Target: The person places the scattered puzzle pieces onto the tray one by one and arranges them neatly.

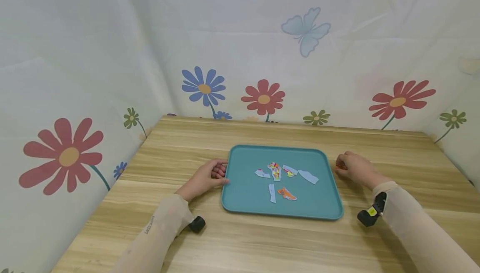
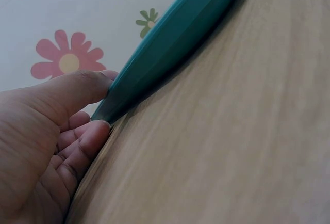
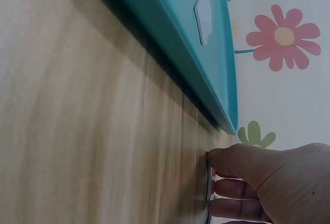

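Observation:
A teal tray (image 1: pixel 240 202) lies on the wooden table with several irregular paper scraps (image 1: pixel 275 171) on it, some white, some with coloured print. At the tray's left edge is my left hand (image 1: pixel 210 175); in the left wrist view its thumb is on the rim and its fingers curl at the underside. Just right of the tray, low over the tabletop, my right hand (image 1: pixel 356 169) pinches a thin flat piece (image 3: pixel 209 182) between thumb and fingers. That piece is seen nearly edge-on and mostly covered by the fingers.
An orange scrap (image 1: pixel 287 194) lies toward the front of the tray, beside a narrow white strip (image 1: pixel 271 193). The wooden table (image 1: pixel 187 139) ends at a white flower-printed curtain (image 1: pixel 232 35) behind and at the sides.

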The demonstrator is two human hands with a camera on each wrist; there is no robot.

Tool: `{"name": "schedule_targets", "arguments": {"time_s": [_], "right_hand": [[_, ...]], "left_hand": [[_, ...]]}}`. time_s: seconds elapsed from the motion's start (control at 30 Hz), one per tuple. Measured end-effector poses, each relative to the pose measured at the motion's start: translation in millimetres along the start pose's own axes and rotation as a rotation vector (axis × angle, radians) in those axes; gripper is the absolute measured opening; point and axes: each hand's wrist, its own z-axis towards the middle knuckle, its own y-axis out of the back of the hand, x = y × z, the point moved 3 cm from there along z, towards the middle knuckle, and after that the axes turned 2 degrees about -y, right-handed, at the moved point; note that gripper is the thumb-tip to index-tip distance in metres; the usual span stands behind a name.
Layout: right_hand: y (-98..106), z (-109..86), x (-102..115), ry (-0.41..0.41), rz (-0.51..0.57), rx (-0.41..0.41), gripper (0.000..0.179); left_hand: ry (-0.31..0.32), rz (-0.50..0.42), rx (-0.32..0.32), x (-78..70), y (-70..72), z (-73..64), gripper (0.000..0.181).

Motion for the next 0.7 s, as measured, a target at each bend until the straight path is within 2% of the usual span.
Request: {"name": "schedule_targets", "arguments": {"time_s": [0.13, 0.27, 0.37, 0.6, 0.7], "right_hand": [[0.1, 0.5, -0.2, -0.003, -0.006, -0.004, 0.014], [-0.2, 0.1, -0.1, 0.004, -0.003, -0.012, 0.014], [-0.7, -0.2, -0.2, 0.007, -0.002, -0.015, 0.014], [-1.3, -1.6, 0.4, 0.009, -0.029, -0.020, 0.013], [-1.2, -2.1, 1.9, 0.009, -0.042, -0.016, 0.012]], "left_hand": [[-0.004, -0.005, 0.010, -18.6, 3.5, -6.2, 0.059], [-0.004, -0.007, 0.016, -24.0, 5.1, -8.0, 0.058], [-0.010, -0.006, 0.016, -20.6, 4.5, -6.4, 0.058], [-0.008, 0.002, -0.001, 13.2, -1.8, 4.5, 0.061], [-0.011, -0.002, -0.002, 16.2, -1.6, 4.7, 0.061]]}}
